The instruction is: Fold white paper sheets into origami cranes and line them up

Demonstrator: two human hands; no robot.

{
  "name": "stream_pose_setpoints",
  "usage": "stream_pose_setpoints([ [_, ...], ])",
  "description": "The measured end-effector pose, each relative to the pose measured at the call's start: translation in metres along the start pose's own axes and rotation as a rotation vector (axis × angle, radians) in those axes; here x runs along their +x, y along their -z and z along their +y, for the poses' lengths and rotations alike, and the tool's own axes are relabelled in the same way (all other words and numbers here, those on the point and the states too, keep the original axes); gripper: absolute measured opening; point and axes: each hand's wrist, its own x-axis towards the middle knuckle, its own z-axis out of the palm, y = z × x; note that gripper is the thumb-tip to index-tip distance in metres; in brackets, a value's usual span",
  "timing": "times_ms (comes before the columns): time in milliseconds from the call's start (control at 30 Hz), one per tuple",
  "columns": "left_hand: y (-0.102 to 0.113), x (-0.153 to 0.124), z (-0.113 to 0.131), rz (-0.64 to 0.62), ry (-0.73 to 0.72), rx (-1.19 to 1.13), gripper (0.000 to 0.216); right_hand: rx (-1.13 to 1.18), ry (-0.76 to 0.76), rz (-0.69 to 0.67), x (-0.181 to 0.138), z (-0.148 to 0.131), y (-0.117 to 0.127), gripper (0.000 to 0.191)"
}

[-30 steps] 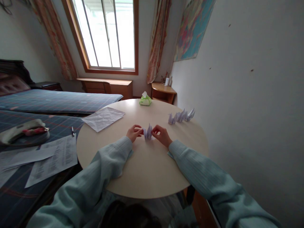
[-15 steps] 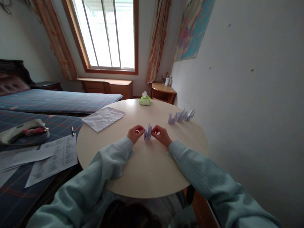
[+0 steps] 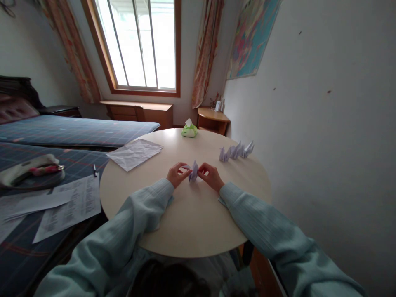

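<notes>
A small pale lilac origami figure (image 3: 194,171) with pointed folds stands upright over the middle of the round table (image 3: 192,222). From its left side, my left hand (image 3: 178,173) pinches a paper flap between thumb and fingers. My right hand (image 3: 210,175) is closed on the figure's right edge, thumb and forefinger together. The exact folds under my fingertips are too small to make out. Beyond my right hand, several similar origami figures (image 3: 236,151) stand in a row near the table's right edge.
Creased white paper (image 3: 136,153) lies at the table's left side. A green tissue pack (image 3: 189,130) sits at the far edge. To the left, a bed holds printed sheets (image 3: 74,202), a pen (image 3: 95,170) and a bag-like item (image 3: 34,171). A wall (image 3: 324,144) rises on the right.
My left hand has shifted slightly right, and a flap now shows between its thumb and fingers. The figure has moved a little to the right. My right hand stays nearly in place.
</notes>
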Motion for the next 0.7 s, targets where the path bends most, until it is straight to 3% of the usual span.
stream_pose_setpoints([
  [267, -0.0002, -0.0004, 0.0008, 0.060, 0.039, -0.051, 0.031, -0.001, 0.007, 0.001, -0.0002, 0.0014, -0.0009, 0.011],
  [700, 0.0019, 0.0032, -0.0022, 0.148, 0.092, -0.076, 0.020, 0.007, 0.011, -0.010, -0.0009, 0.0035, -0.0016, 0.014],
])
